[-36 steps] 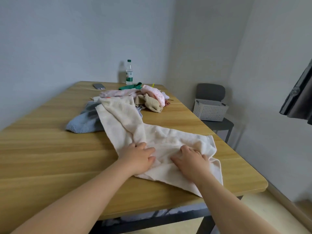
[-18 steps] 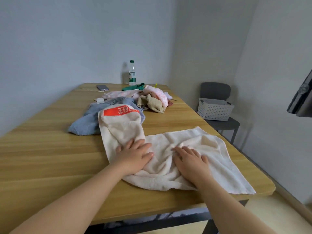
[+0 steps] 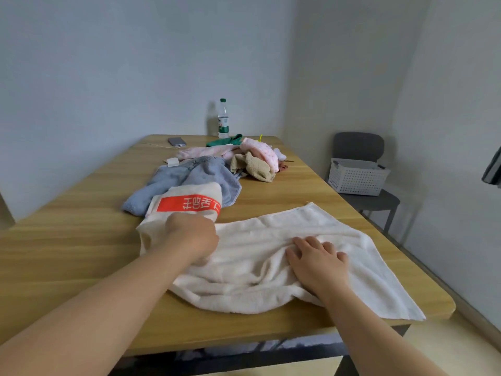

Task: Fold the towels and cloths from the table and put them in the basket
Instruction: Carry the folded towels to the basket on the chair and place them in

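Nearest the table (image 3: 67, 256) edge, the cream towel (image 3: 257, 270) lies spread and rumpled, its right corner hanging over the edge. The right hand (image 3: 318, 263) rests flat on it, fingers straight and slightly spread. At about 10 o'clock from it, apart, the left hand (image 3: 193, 236) curls its fingers into the towel just below the red printed band (image 3: 188, 204). That end overlaps a blue towel (image 3: 189, 177). Beyond, at 12 o'clock, sit a beige cloth (image 3: 254, 166), a pink dotted cloth (image 3: 261, 153), a green cloth (image 3: 225, 141), a phone (image 3: 176, 141) and a bottle (image 3: 223, 119). The white basket (image 3: 357, 177) stands on a grey chair (image 3: 359, 146) at 2 o'clock.
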The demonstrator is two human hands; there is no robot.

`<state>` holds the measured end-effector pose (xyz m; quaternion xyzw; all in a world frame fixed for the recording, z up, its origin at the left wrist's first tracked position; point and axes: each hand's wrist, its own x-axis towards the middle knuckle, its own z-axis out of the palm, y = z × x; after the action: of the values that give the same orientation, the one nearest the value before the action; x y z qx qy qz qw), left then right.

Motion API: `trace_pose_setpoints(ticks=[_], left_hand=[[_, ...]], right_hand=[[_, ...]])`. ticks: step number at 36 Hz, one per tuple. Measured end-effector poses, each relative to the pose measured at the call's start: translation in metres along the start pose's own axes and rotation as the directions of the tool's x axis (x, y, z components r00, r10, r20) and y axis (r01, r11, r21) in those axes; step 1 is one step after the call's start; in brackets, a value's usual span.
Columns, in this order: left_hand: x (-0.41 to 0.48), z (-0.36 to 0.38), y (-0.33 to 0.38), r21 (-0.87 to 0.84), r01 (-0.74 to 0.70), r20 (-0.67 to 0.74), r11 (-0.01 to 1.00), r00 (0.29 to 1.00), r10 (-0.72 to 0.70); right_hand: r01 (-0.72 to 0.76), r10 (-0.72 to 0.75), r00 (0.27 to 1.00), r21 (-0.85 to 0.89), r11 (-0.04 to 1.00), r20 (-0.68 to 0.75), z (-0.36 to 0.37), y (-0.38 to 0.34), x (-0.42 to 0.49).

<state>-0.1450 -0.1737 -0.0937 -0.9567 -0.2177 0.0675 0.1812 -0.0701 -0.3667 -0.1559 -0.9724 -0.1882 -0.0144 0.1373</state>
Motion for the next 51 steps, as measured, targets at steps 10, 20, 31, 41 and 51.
trace_pose_setpoints(ticks=[10,20,31,41,51], left_hand=[[0.022,0.026,0.071,-0.403,-0.233,0.103,0.885,0.949,0.297],[0.067,0.018,0.107,-0.372,-0.307,0.004,0.876,0.943,0.332],[0.104,0.003,0.146,-0.442,-0.373,-0.057,0.816,0.919,0.389],[0.096,-0.001,0.077,-0.765,-0.414,-0.411,0.493,0.904,0.122],[0.073,0.051,-0.025,-0.726,-0.273,-0.465,0.631,0.871,-0.16]], right_hand=[[-0.023,0.023,0.999,-0.001,1.0,-0.037,-0.008,0.033,0.002],[-0.15,0.15,0.989,-0.024,0.988,0.008,-0.011,0.079,0.022],[-0.17,0.168,0.985,-0.054,0.984,-0.05,-0.015,0.104,0.044],[-0.047,0.005,0.889,-0.08,0.996,-0.457,-0.019,0.071,0.043],[0.215,-0.221,0.975,0.14,0.967,0.031,0.012,-0.069,0.052]])
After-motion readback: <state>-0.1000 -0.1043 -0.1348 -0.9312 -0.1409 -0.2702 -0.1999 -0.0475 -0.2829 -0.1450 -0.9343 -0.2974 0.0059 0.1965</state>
